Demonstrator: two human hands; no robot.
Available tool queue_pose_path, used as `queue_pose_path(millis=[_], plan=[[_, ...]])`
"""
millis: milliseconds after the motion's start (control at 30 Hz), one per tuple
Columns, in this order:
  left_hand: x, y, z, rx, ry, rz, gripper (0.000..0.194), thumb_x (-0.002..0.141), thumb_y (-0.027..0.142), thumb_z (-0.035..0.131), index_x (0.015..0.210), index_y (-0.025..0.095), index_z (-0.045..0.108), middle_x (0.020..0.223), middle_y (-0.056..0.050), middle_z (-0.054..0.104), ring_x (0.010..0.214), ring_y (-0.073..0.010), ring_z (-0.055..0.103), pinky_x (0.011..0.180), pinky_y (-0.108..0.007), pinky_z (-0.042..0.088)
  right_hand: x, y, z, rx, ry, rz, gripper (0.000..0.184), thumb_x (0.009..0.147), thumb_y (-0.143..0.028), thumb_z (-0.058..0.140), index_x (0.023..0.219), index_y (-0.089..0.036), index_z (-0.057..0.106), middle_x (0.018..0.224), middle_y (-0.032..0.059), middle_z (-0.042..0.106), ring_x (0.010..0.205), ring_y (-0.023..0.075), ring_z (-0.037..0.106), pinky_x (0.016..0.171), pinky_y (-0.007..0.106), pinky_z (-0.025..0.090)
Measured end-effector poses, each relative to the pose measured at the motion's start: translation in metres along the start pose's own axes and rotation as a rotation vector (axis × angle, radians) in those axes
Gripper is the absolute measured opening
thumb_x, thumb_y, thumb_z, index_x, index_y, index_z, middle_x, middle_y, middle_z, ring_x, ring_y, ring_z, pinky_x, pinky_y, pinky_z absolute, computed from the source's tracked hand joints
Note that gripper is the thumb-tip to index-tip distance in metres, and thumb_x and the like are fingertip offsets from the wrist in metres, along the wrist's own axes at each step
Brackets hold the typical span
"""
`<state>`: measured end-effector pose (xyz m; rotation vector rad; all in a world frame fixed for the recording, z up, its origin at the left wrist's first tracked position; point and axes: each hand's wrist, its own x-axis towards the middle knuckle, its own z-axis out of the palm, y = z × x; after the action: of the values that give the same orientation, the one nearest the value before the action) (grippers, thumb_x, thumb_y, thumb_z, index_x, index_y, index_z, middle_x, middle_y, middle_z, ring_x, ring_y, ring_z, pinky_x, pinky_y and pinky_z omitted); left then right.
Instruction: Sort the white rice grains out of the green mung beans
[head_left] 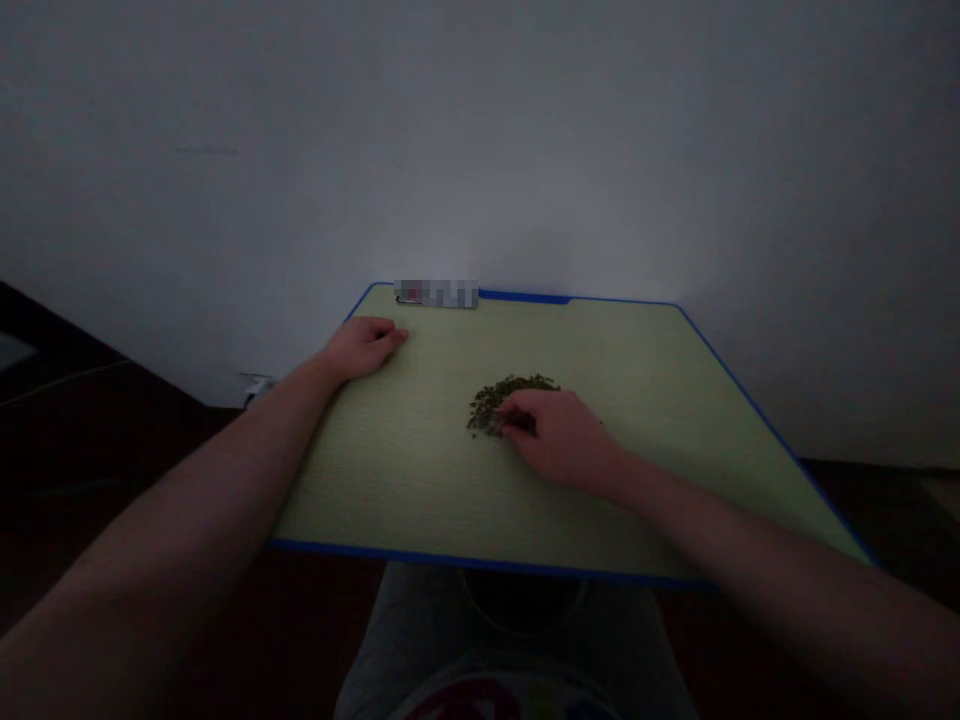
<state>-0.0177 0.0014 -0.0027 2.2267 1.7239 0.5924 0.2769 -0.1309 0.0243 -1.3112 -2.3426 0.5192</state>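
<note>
Granules dark and small, lying in a loose pile near the middle of the tabletop. Right hand: thumb and fingers brought together at the pile's near side; whether anything is pinched cannot be told. Left hand: loosely curled, nothing visible in it, resting near the left edge. Strip, pale and blurred, along the far edge, toward the far left corner.
</note>
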Motion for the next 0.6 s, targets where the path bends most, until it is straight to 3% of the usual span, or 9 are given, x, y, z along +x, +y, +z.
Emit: queue_pose_path(millis=[300,600], plan=[[-0.001,0.002,-0.001,0.007,-0.004,-0.014,0.043,0.079,0.052,0.042,0.054,0.017,0.046,0.046,0.002,0.039,0.049,-0.0109,0.036,0.050,-0.026,0.025,0.005,-0.017,0.003,0.082,-0.177,-0.094,0.016,0.077,-0.011,0.054,0.089,-0.017,0.062,0.083,0.0027,0.067,0.073,0.0132,0.057,0.065,0.024,0.038],[0.000,0.000,0.000,-0.004,0.013,-0.006,0.042,0.079,0.052,0.043,0.054,0.018,0.046,0.046,0.002,0.038,0.049,-0.0112,0.035,0.050,-0.027,0.024,-0.033,-0.025,-0.006,0.188,-0.396,-0.032,0.025,0.080,-0.011,0.050,0.098,-0.021,0.062,0.091,0.0024,0.068,0.081,0.0146,0.060,0.070,0.024,0.041]])
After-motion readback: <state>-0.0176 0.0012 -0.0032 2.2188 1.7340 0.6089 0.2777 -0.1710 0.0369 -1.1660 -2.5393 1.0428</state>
